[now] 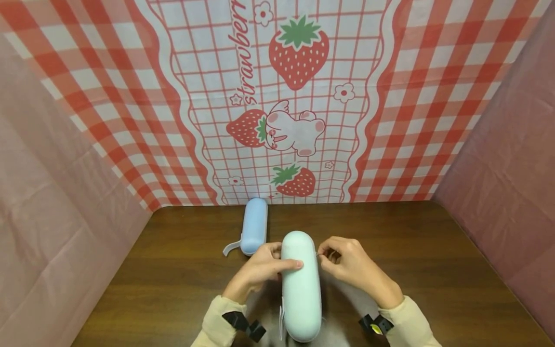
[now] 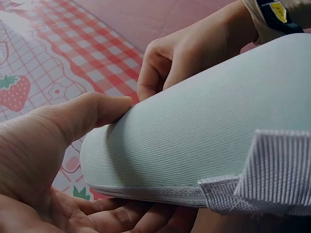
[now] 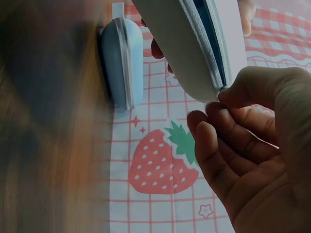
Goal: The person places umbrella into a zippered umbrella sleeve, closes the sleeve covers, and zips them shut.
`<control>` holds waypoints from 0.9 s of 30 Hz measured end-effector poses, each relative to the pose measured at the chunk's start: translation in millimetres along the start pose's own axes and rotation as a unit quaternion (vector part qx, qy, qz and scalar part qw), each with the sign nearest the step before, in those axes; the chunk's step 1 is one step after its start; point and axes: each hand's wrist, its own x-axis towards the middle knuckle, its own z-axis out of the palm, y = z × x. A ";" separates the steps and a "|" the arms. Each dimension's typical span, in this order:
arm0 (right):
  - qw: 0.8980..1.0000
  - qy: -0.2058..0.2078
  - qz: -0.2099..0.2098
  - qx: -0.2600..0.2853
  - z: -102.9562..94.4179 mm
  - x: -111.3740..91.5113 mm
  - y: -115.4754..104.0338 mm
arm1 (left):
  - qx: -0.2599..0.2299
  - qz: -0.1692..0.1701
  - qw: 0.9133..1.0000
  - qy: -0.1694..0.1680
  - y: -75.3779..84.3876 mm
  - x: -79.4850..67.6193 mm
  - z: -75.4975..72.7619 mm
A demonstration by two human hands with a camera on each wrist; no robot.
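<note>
A mint-green zippered case (image 1: 300, 289) with rounded ends is held up over the table's near side. My left hand (image 1: 264, 265) grips it from the left, thumb across the top and fingers underneath, as the left wrist view shows. On the case's other side, my right hand (image 1: 347, 260) pinches the zipper pull (image 3: 223, 89) between thumb and forefinger. Behind the pull, in the right wrist view, the zipper is parted and a dark blue strip shows in the gap. A pale fabric strap (image 2: 272, 167) hangs at the case's left side.
A light blue case (image 1: 255, 226) with a grey strap (image 1: 231, 247) lies at the back of the brown wooden table (image 1: 182, 274), left of the mint one. A strawberry-print cloth (image 1: 299, 96) hangs behind the table, with pink cloth (image 1: 498, 159) on both sides.
</note>
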 end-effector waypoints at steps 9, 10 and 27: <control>1.000 0.011 -0.010 -0.006 3.5 1.3 -0.7 | 0.007 0.000 1.000 -0.004 0.2 -0.7 -2.2; 1.000 0.013 -0.013 -0.009 4.0 1.4 -0.4 | 0.008 0.000 1.000 -0.003 0.2 -0.8 -2.4; 1.000 0.011 -0.013 -0.013 3.7 -0.2 -1.3 | 0.021 -0.005 1.000 0.009 0.4 -1.3 -1.5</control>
